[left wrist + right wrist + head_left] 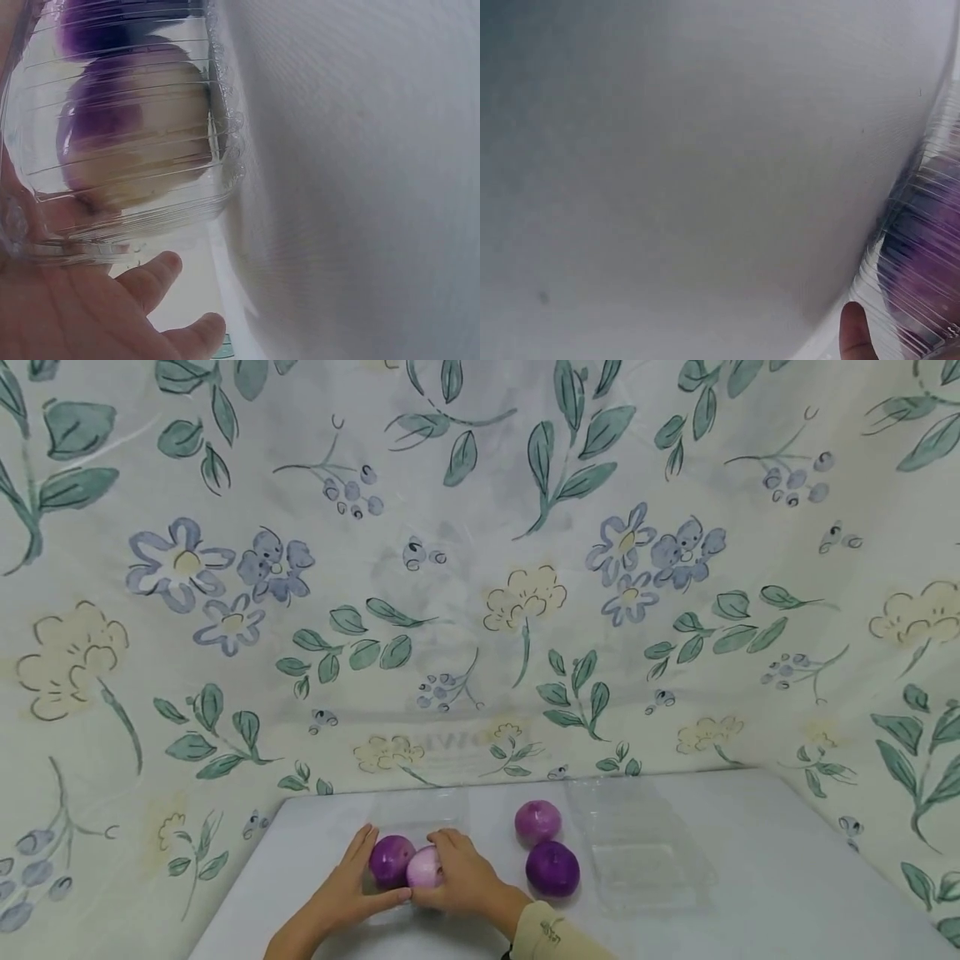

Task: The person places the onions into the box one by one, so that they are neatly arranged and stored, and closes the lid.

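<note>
In the head view, a purple onion (392, 862) and a paler onion (424, 867) sit side by side in a clear plastic container (169, 217). My left hand (341, 897) lies along the container's left side, fingers spread, its thumb reaching across the front towards the paler onion. Over the right side, my right hand (467, 878) grips the paler onion, with fingers bent over its top and the thumb at its front. Through the ribbed wall, the left wrist view shows both onions inside. One fingertip (853, 330) shows beside the container in the right wrist view.
Right of the hands, a pinkish onion (537, 822) lies behind a dark purple onion (552, 869) on the white table (772, 877). Farther right stands another clear plastic container (652, 864). Clear plastic (416, 807) lies behind the hands. Floral cloth (465, 568) hangs along the back.
</note>
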`<state>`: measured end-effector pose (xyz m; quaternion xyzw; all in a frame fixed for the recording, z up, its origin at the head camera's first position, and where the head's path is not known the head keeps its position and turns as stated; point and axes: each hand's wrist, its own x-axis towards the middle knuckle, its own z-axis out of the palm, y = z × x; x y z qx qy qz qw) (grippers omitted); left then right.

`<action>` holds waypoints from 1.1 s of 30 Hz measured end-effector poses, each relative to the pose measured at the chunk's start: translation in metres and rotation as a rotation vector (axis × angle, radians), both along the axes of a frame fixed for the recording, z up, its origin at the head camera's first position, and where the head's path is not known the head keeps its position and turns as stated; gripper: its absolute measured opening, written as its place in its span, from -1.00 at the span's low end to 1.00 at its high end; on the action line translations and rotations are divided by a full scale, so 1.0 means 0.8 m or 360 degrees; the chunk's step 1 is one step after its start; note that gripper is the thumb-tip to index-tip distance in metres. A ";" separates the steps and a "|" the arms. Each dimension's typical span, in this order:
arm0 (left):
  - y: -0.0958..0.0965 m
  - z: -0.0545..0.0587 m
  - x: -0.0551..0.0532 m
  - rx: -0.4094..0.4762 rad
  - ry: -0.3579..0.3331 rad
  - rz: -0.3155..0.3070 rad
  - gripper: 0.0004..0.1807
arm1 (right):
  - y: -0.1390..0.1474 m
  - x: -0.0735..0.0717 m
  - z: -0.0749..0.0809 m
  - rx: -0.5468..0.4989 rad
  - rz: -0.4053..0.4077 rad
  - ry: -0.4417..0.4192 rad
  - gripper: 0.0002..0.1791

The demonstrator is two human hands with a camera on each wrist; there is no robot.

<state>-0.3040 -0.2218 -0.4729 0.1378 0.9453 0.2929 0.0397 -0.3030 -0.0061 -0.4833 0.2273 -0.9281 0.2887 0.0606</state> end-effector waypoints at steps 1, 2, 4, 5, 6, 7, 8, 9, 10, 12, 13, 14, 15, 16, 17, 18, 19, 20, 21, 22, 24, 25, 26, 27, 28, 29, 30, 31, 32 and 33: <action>0.000 -0.001 0.000 -0.0001 -0.0003 0.0001 0.26 | 0.000 0.000 0.000 -0.0002 0.0005 -0.0004 -0.16; 0.000 -0.002 0.000 -0.0004 -0.0003 0.0004 0.26 | 0.001 0.001 -0.001 -0.0007 0.0013 -0.0014 -0.17; 0.000 -0.003 0.001 -0.0013 -0.0003 0.0008 0.26 | 0.002 0.002 -0.001 -0.0020 0.0031 -0.0018 -0.18; 0.000 -0.004 0.001 -0.0014 0.0000 0.0006 0.26 | 0.002 0.002 -0.001 -0.0021 0.0036 -0.0024 -0.18; 0.001 -0.004 0.001 -0.0014 0.0002 0.0005 0.25 | 0.003 0.002 -0.002 -0.0021 0.0041 -0.0028 -0.18; 0.001 -0.004 0.001 -0.0010 0.0004 0.0005 0.25 | 0.003 0.002 -0.002 -0.0016 0.0043 -0.0030 -0.18; 0.002 -0.004 0.001 -0.0006 0.0008 0.0003 0.25 | 0.004 0.001 -0.002 -0.0011 0.0047 -0.0029 -0.18; 0.002 -0.004 0.001 0.0000 0.0006 0.0002 0.25 | 0.004 0.001 -0.002 0.0008 0.0048 -0.0023 -0.17; 0.002 -0.004 0.001 0.0006 0.0005 0.0000 0.25 | 0.004 0.000 -0.002 0.0040 0.0049 -0.0008 -0.17; 0.002 -0.004 0.001 -0.0004 -0.0008 0.0012 0.26 | 0.004 -0.001 -0.002 0.0115 0.0046 0.0048 -0.17; 0.002 -0.004 0.000 -0.0009 -0.0010 0.0019 0.27 | 0.004 -0.002 -0.001 0.0159 0.0041 0.0083 -0.17; 0.002 -0.004 -0.001 -0.0019 -0.0010 0.0024 0.27 | 0.005 -0.002 0.000 0.0199 0.0038 0.0121 -0.17; 0.003 -0.003 -0.001 -0.0025 -0.0013 0.0032 0.27 | 0.005 -0.002 0.002 0.0241 0.0030 0.0155 -0.17; 0.003 -0.003 -0.002 -0.0035 -0.0012 0.0036 0.28 | 0.006 -0.003 0.003 0.0271 0.0020 0.0181 -0.16; 0.004 -0.002 -0.002 -0.0043 -0.0015 0.0042 0.28 | 0.007 -0.002 0.006 0.0288 0.0014 0.0194 -0.15; 0.004 -0.002 -0.003 -0.0047 -0.0013 0.0042 0.28 | 0.009 -0.002 0.008 0.0302 0.0012 0.0192 -0.14; 0.004 -0.001 -0.003 -0.0047 -0.0013 0.0042 0.28 | 0.011 -0.002 0.011 0.0313 0.0014 0.0188 -0.11; 0.003 -0.001 -0.003 -0.0047 -0.0012 0.0039 0.28 | 0.013 -0.003 0.014 0.0320 0.0016 0.0175 -0.10; 0.003 -0.001 -0.003 -0.0044 -0.0008 0.0034 0.28 | 0.016 -0.003 0.016 0.0324 0.0018 0.0157 -0.09; 0.002 0.000 -0.004 -0.0041 0.0001 0.0030 0.28 | 0.019 -0.005 0.019 0.0322 0.0021 0.0140 -0.07; 0.000 0.000 -0.004 -0.0033 0.0025 0.0024 0.28 | 0.024 -0.008 0.023 0.0310 0.0035 0.0124 -0.05; -0.001 0.000 -0.005 -0.0029 0.0037 0.0021 0.28 | 0.027 -0.010 0.025 0.0299 0.0044 0.0119 -0.04; -0.002 0.000 -0.005 -0.0025 0.0050 0.0019 0.28 | 0.029 -0.013 0.026 0.0287 0.0052 0.0115 -0.04; -0.003 0.000 -0.005 -0.0021 0.0060 0.0020 0.28 | 0.031 -0.014 0.028 0.0273 0.0059 0.0113 -0.03; -0.003 0.000 -0.004 -0.0015 0.0058 0.0020 0.27 | 0.032 -0.016 0.028 0.0266 0.0062 0.0116 -0.01; -0.003 0.000 -0.004 -0.0011 0.0052 0.0019 0.27 | 0.034 -0.017 0.029 0.0259 0.0067 0.0114 0.00; -0.002 0.000 -0.004 -0.0009 0.0043 0.0017 0.27 | 0.035 -0.019 0.029 0.0259 0.0067 0.0115 0.01; -0.002 0.000 -0.004 -0.0007 0.0035 0.0016 0.27 | 0.037 -0.019 0.029 0.0263 0.0064 0.0113 0.01; -0.001 0.000 -0.004 -0.0006 0.0026 0.0017 0.27 | 0.038 -0.021 0.029 0.0271 0.0060 0.0119 0.02; -0.001 0.000 -0.004 -0.0006 0.0018 0.0016 0.27 | 0.039 -0.022 0.029 0.0284 0.0056 0.0127 0.01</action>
